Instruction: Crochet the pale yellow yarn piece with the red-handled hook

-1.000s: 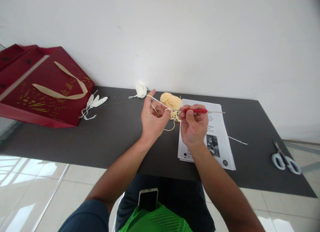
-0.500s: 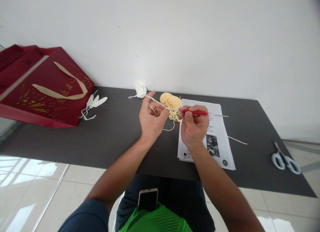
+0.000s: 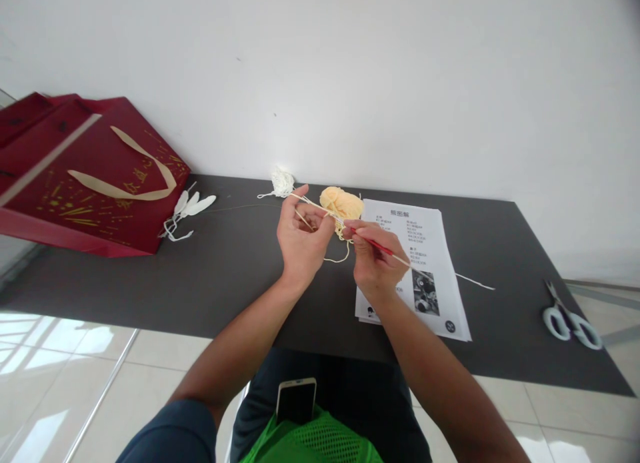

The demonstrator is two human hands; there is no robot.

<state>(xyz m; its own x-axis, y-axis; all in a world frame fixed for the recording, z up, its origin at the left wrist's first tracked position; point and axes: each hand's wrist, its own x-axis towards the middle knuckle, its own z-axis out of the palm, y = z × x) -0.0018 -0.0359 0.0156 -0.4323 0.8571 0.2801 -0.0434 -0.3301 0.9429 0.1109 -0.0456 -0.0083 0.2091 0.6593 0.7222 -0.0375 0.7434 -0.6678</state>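
Observation:
My left hand [image 3: 306, 240] is raised over the table with a strand of pale yellow yarn [image 3: 314, 203] stretched across its fingers; thumb and fingertips pinch the yarn. In my right hand [image 3: 379, 260] is a crochet hook with a red handle [image 3: 376, 245], its tip pointing left to the yarn at the left fingertips. The hook's back end slants down to the right over the paper. Behind the hands sits a yellow ball of yarn [image 3: 341, 202], with loose loops below it partly hidden by my right hand.
Printed sheets [image 3: 435, 243] lie under my right hand. Scissors [image 3: 570, 320] rest near the table's right end. A white yarn ball [image 3: 283, 181] stands by the wall. At left are a dark red paper bag [image 3: 95, 176] and white leaf-shaped pieces [image 3: 193, 204]. A phone [image 3: 296, 400] lies at my lap.
My right hand has shifted slightly left and down. The hook has turned from nearly level to slanting, its tip closer to the left fingers. My left hand has barely moved.

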